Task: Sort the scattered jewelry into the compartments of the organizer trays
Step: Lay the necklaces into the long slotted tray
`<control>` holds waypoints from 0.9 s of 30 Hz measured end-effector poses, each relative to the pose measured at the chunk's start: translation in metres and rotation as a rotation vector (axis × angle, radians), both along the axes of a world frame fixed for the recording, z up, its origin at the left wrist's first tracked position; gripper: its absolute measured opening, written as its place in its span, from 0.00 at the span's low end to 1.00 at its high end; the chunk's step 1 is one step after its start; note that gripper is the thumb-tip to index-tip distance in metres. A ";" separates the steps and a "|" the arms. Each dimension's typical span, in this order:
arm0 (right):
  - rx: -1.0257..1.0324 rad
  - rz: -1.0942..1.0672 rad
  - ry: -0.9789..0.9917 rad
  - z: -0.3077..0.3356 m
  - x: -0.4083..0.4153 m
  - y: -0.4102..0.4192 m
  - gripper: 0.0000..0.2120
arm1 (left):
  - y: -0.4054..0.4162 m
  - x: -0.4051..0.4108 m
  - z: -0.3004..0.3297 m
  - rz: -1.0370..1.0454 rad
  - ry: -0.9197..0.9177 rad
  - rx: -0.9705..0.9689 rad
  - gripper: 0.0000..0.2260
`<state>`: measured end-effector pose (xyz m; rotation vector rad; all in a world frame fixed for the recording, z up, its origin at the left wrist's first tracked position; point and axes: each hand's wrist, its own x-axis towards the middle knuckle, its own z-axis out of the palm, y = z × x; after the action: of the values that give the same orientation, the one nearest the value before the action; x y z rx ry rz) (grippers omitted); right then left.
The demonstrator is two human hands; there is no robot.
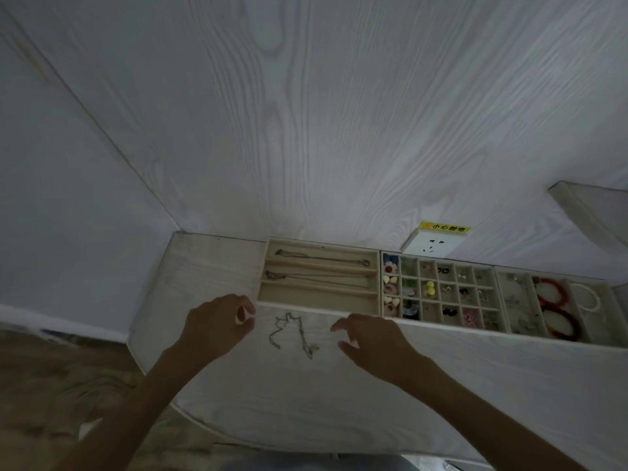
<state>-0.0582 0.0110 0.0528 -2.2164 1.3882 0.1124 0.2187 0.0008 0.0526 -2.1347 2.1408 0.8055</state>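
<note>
A thin silver chain necklace [294,333] lies loosely tangled on the white table, just in front of the trays. My left hand [215,322] hovers to its left with fingers curled and apart, holding nothing. My right hand [372,341] hovers to its right, fingers spread, also empty. Behind the chain stands a beige tray with three long slots [261,283]; the two back slots hold necklaces and the nearest slot looks bare. A grid tray [433,322] to its right holds earrings and small charms. A third tray [611,311] at far right holds red bangles and a pearl bracelet.
The three trays stand in a row against the white wood-grain wall. A wall socket [430,246] with a yellow warning label sits just behind the grid tray. The table's curved front edge [217,433] is near me, with wooden floor [51,385] at the left.
</note>
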 end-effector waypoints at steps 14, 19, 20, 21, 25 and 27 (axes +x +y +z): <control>0.067 -0.083 -0.166 -0.048 0.037 0.010 0.08 | 0.035 -0.037 -0.044 0.297 0.141 -0.002 0.13; 0.109 -0.028 -0.122 -0.046 0.034 0.006 0.09 | 0.036 -0.029 -0.044 0.257 0.189 0.008 0.07; 0.107 -0.035 -0.108 -0.046 0.034 0.005 0.09 | 0.035 -0.028 -0.043 0.251 0.185 0.010 0.08; 0.105 -0.044 -0.100 -0.046 0.034 0.005 0.09 | 0.035 -0.027 -0.041 0.243 0.168 0.003 0.09; 0.130 -0.069 -0.063 -0.047 0.034 0.002 0.08 | 0.035 -0.033 -0.033 0.163 0.203 -0.088 0.12; 0.165 -0.064 -0.037 -0.046 0.035 -0.001 0.09 | 0.035 -0.042 -0.031 0.050 0.292 -0.062 0.13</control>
<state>-0.0235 0.0103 0.0067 -2.0282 1.3768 0.1567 0.1771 0.0354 0.0213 -2.2297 2.2776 1.1339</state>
